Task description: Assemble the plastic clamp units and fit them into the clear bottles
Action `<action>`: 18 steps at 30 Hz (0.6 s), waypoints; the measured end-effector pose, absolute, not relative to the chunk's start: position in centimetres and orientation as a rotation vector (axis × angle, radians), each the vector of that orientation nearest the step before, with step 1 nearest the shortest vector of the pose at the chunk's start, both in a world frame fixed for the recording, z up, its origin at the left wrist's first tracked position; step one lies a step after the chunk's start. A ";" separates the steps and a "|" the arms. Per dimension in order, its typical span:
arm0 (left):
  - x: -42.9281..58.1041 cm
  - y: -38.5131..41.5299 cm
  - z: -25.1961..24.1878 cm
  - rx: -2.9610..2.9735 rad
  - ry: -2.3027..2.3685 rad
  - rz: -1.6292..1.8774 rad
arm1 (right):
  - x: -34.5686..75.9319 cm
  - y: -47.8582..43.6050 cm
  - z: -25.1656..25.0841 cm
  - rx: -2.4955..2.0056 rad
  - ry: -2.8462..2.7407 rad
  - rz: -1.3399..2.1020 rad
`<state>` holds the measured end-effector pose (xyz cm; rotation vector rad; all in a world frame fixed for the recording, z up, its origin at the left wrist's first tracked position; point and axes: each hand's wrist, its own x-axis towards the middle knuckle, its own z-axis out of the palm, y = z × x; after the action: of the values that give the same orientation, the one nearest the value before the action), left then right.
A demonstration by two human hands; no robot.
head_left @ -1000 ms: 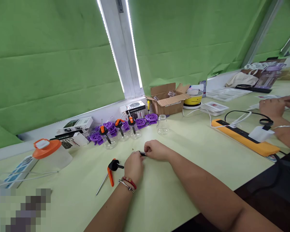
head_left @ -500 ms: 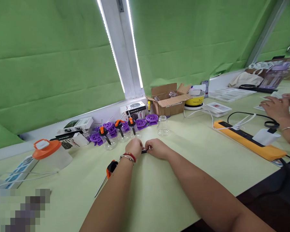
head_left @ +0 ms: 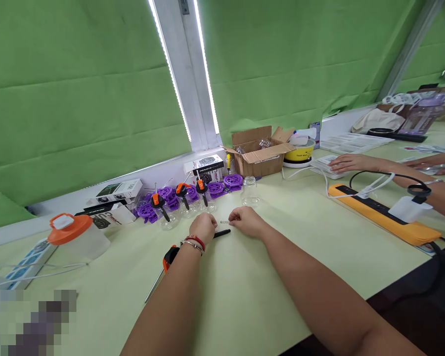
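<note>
Across the middle of a pale yellow-green table (head_left: 263, 296), a thin, dark wire coil spring (head_left: 224, 222) runs sideways between a person's bare hands; take it as a clock's centre, twelve toward the green-covered wall (head_left: 289, 74). At nine, just beside the spring, the left hand (head_left: 203, 227) has its fingers curled down; I cannot tell whether it pinches anything. At three, the right hand (head_left: 246, 222) has thumb and fingers bent toward each other close to the spring's other end; whether they grip it cannot be made out. At six, a slim black rod (head_left: 222, 233) juts out beside the left fingers. At eight, an orange-and-black piece with a metal rod (head_left: 171, 255) is partly hidden by the left forearm (head_left: 166, 301). From ten to eleven stand three clear jars with orange-and-black tops (head_left: 187, 202). At one, a clear open jar (head_left: 250, 195) stands nearer than an opened brown cardboard box (head_left: 267, 166). At two, a co-worker's hand (head_left: 350, 161) lies spread over white cards (head_left: 328, 170).
</note>
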<state>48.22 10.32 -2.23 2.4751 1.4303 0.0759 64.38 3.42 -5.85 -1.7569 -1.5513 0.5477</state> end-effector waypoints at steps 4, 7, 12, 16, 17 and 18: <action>47.6 9.0 -1.3 2.522 1.476 0.088 | 63.3 4.0 -6.5 -1.814 -1.509 0.508; 47.4 7.9 -1.0 2.546 1.501 0.071 | 62.5 4.2 -6.6 -1.835 -1.516 0.483; 47.6 7.3 -1.4 2.560 1.521 0.061 | 62.2 4.3 -6.7 -1.844 -1.556 0.473; 47.6 7.5 -1.8 2.567 1.520 0.080 | 62.2 4.3 -6.8 -1.837 -1.583 0.463; 47.6 7.6 -1.8 2.567 1.518 0.084 | 62.2 4.3 -6.8 -1.834 -1.590 0.465; 47.7 7.6 -1.9 2.567 1.517 0.087 | 62.2 4.3 -6.8 -1.830 -1.596 0.467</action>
<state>47.65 7.60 -1.90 2.5673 1.5172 0.0873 62.19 4.33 -6.80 -1.8301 -1.5960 0.4669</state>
